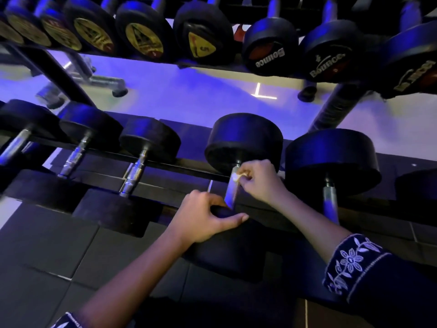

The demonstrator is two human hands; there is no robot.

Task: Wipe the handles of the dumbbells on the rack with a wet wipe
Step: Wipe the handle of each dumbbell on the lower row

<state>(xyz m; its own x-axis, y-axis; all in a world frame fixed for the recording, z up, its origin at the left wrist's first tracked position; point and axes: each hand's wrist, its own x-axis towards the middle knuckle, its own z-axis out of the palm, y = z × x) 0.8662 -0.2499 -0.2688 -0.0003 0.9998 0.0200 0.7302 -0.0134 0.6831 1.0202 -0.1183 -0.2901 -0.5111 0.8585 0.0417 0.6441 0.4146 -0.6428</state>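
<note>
A black dumbbell lies on the lower rack tier, its far head up and its chrome handle running down toward me. My right hand pinches a small white wet wipe against the top of that handle, just below the far head. My left hand grips the rim of the near head of the same dumbbell, thumb stretched along its edge. The wipe is mostly hidden by my fingers.
More dumbbells sit on the lower tier to the left and right. An upper tier of labelled dumbbells hangs overhead. A slanted rack post stands at the right. Dark rubber floor tiles lie below.
</note>
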